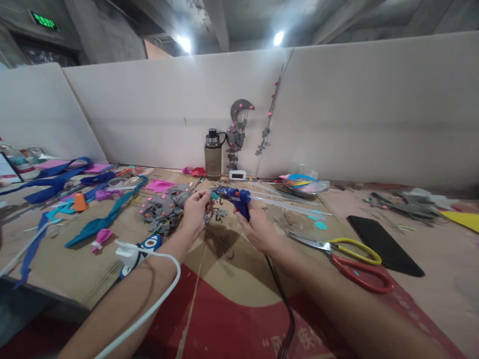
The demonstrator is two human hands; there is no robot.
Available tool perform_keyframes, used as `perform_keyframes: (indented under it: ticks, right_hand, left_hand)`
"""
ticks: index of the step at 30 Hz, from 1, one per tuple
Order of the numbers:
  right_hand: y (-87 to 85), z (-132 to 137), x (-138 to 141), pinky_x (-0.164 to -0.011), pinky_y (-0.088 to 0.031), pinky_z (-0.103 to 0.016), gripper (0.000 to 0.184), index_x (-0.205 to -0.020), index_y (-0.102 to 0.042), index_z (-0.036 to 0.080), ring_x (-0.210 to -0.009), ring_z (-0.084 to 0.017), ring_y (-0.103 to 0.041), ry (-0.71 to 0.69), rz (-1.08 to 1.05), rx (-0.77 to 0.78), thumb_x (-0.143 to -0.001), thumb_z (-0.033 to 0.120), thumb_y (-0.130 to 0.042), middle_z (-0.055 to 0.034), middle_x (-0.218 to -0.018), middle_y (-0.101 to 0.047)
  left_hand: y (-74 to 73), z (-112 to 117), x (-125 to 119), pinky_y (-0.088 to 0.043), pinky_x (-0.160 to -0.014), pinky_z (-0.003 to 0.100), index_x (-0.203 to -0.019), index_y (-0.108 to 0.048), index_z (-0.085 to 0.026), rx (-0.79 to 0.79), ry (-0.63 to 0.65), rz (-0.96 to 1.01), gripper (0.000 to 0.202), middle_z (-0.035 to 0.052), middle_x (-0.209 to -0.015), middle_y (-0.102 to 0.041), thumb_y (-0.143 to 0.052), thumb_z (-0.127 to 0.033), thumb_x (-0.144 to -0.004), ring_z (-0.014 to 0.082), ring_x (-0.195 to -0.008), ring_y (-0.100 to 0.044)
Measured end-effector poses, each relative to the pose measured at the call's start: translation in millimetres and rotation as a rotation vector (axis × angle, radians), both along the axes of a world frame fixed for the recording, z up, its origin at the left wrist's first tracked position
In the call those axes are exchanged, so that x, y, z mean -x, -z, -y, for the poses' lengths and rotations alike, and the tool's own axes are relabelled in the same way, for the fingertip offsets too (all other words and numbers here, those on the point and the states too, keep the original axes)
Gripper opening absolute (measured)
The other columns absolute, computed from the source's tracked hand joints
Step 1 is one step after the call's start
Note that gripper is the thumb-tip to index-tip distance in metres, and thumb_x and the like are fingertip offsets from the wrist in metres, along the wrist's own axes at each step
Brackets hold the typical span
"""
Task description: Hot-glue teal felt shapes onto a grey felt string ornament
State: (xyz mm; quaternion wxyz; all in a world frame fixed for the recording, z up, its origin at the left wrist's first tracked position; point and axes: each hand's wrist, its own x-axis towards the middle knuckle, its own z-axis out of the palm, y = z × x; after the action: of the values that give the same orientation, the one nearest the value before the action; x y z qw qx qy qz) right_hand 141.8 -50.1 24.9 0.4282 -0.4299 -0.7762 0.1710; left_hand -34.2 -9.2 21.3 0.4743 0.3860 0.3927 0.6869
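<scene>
My right hand [256, 224] is closed around the grip of a blue hot glue gun [242, 200]. A long clear glue stick [288, 202] juts from its rear, and a dark cord hangs below. The gun's nozzle points left, towards my left hand [195, 212]. That hand's fingers pinch a small teal piece [214, 195] close to the nozzle; whether the two touch I cannot tell. Grey scraps [217, 215] lie or hang just under my left fingers. Beside that hand rests a heap of grey felt-like shapes with pink and orange dots [160, 207].
Large scissors with red and yellow handles [337, 247] and a black phone [385, 244] lie to the right. A dark bottle [213, 157] stands by the white partition [149, 109]. Blue and teal fabric strips [112, 214] spread leftward. A white cable [168, 289] crosses my left forearm.
</scene>
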Motion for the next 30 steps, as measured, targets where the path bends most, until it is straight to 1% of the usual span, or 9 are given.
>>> perform_keyframes:
  ticks: [5, 12, 18, 21, 25, 30]
  right_hand:
    - [-0.4, 0.3, 0.0, -0.079, -0.047, -0.039, 0.023, -0.107, -0.048, 0.018, -0.086, -0.022, -0.057, -0.007, -0.006, -0.004, -0.086, 0.025, -0.044, -0.0109, -0.097, -0.060]
    - [-1.5, 0.3, -0.3, -0.079, -0.046, -0.041, 0.025, -0.109, -0.047, 0.016, -0.085, -0.023, -0.057, 0.002, 0.008, 0.029, -0.086, 0.026, -0.043, -0.0122, -0.097, -0.060]
    - [-2.5, 2.1, 0.0, -0.079, -0.047, -0.038, 0.023, -0.107, -0.047, 0.018, -0.085, -0.021, -0.057, -0.003, -0.003, 0.022, -0.086, 0.026, -0.043, -0.0100, -0.096, -0.060]
    - [-2.5, 2.0, 0.0, -0.080, -0.047, -0.039, 0.023, -0.107, -0.047, 0.018, -0.086, -0.022, -0.056, 0.002, 0.006, 0.015, -0.086, 0.026, -0.043, -0.0108, -0.098, -0.060]
    - [-1.7, 1.2, -0.2, -0.080, -0.046, -0.039, 0.024, -0.108, -0.048, 0.017, -0.086, -0.022, -0.056, 0.001, 0.000, 0.034, -0.086, 0.026, -0.043, -0.0118, -0.098, -0.060]
    - [1.2, 0.2, 0.0, -0.081, -0.046, -0.039, 0.026, -0.109, -0.048, 0.016, -0.088, -0.022, -0.055, -0.009, 0.004, 0.007, -0.086, 0.026, -0.042, -0.0121, -0.100, -0.059]
  left_hand:
    - [1.4, -0.2, -0.4, -0.032, -0.041, 0.018, -0.070, -0.061, -0.014, 0.004, 0.004, -0.003, 0.028, -0.0026, -0.050, -0.056, -0.076, -0.034, -0.058, 0.0065, -0.042, -0.046]
    - [-2.5, 0.0, -0.5, -0.031, -0.041, 0.017, -0.068, -0.060, -0.014, 0.012, -0.012, 0.032, 0.030, -0.0030, -0.052, -0.055, -0.078, -0.033, -0.055, 0.0062, -0.044, -0.047]
    - [-1.7, 1.0, -1.2, -0.032, -0.041, 0.017, -0.069, -0.061, -0.014, 0.005, 0.004, 0.016, 0.027, -0.0022, -0.051, -0.056, -0.077, -0.033, -0.058, 0.0066, -0.044, -0.047]
    - [-2.1, 0.4, -1.0, -0.031, -0.042, 0.018, -0.069, -0.061, -0.014, 0.012, -0.003, 0.025, 0.028, -0.0025, -0.051, -0.056, -0.077, -0.033, -0.057, 0.0067, -0.044, -0.048]
    - [-4.1, -0.2, -0.3, -0.030, -0.041, 0.017, -0.066, -0.060, -0.014, 0.019, -0.009, 0.053, 0.027, -0.0030, -0.051, -0.055, -0.078, -0.031, -0.055, 0.0061, -0.044, -0.047]
    - [-6.0, -0.1, 0.0, -0.030, -0.040, 0.016, -0.065, -0.059, -0.014, 0.016, -0.011, 0.078, 0.027, -0.0043, -0.052, -0.053, -0.078, -0.029, -0.054, 0.0055, -0.045, -0.047]
